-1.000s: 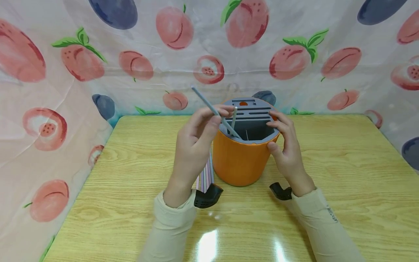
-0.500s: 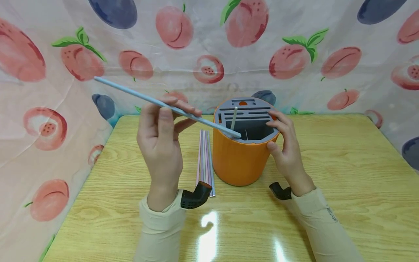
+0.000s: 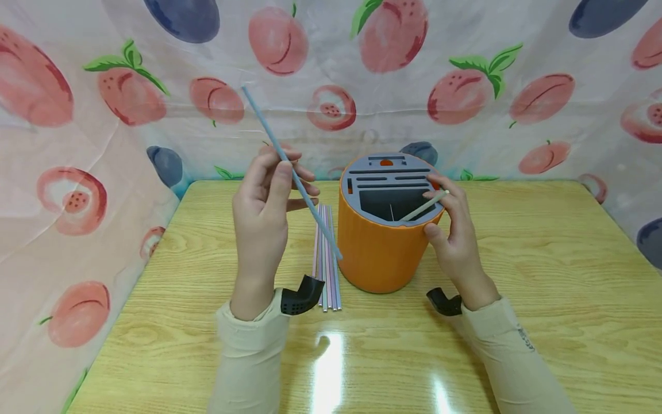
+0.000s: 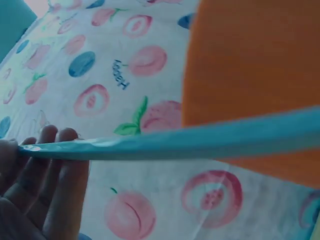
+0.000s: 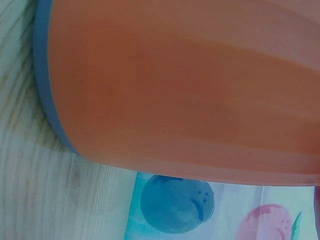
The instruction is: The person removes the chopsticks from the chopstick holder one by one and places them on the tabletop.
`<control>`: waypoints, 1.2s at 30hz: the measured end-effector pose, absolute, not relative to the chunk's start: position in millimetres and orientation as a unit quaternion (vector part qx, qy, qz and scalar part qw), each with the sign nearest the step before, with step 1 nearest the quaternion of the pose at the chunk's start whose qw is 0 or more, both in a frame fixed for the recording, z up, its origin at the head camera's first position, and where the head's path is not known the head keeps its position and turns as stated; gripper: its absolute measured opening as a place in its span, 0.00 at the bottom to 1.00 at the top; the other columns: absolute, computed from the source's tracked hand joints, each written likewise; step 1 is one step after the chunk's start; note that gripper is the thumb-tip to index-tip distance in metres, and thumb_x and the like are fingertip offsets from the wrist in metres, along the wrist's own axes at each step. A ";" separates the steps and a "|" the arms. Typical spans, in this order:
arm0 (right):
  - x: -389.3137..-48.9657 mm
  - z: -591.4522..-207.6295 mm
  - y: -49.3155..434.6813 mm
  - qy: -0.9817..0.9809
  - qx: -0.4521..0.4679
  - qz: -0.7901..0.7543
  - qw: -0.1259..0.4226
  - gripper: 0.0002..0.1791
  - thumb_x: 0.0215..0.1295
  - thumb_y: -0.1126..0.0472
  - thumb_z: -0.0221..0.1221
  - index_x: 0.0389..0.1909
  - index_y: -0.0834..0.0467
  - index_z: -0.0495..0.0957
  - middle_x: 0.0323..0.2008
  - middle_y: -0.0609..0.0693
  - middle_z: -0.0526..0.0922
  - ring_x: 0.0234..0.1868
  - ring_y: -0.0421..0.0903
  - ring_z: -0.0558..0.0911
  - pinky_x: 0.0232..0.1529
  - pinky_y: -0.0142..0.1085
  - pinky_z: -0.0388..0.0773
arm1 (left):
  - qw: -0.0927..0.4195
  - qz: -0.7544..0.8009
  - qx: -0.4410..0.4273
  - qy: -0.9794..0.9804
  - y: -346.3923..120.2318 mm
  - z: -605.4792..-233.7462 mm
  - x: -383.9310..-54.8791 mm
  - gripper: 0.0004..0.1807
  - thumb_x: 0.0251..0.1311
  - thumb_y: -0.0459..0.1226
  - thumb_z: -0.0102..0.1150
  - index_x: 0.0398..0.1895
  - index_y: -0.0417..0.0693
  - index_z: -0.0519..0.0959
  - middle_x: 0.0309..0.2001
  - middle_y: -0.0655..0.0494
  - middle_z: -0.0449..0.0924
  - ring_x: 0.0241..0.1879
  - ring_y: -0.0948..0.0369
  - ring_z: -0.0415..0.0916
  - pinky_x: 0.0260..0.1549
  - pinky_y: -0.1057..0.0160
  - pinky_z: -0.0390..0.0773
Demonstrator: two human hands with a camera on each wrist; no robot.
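Note:
My left hand (image 3: 266, 190) pinches a pale blue chopstick (image 3: 310, 201) between thumb and fingers. The chopstick slants, its lower end overlapping the left side of an orange knife and utensil holder (image 3: 380, 259). It also crosses the left wrist view, where the blue chopstick (image 4: 175, 144) passes in front of the orange wall (image 4: 250, 60). My right hand (image 3: 455, 230) grips the holder's right rim, thumb outside and fingertips over the grey slotted top. Out of the front compartment leans a cream chopstick (image 3: 421, 207), its upper end overlapping the right fingers.
Several pastel chopsticks (image 3: 326, 259) lie side by side on the wooden table (image 3: 181, 276), just left of the holder. A fruit-print cloth (image 3: 388, 115) hangs behind the table and at its left.
The blue chopstick has left the holder's opening as my left hand moved left, and it has swung steeper. The cream chopstick has tipped from left to right. My right hand stays put.

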State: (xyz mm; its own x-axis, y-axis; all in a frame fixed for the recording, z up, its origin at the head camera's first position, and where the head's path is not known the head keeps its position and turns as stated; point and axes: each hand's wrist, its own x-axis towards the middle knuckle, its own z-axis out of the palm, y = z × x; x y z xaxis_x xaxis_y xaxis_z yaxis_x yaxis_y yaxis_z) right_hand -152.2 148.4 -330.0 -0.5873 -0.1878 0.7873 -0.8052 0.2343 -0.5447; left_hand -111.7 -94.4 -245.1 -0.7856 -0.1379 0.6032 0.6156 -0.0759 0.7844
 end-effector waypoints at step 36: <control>-152.4 -328.1 148.2 -0.731 0.339 0.515 0.292 0.37 0.62 0.40 0.47 0.46 0.75 0.64 0.57 0.71 0.58 0.62 0.59 0.55 0.59 0.39 0.57 | 0.048 -0.499 0.031 -0.865 -120.3 -354.8 -195.1 0.24 0.62 0.34 0.49 0.62 0.57 0.62 0.37 0.55 0.77 0.28 0.57 0.79 0.24 0.63 0.78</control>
State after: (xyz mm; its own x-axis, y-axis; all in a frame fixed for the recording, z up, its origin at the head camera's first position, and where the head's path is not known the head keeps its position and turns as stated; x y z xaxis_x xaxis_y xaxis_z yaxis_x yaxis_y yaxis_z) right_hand -152.4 148.2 -328.1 -0.5997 -0.1956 0.7759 -0.7965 0.2387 -0.5555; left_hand -195.1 -120.3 -354.8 -0.9935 -0.1013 0.0514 -0.0061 0.4998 0.8661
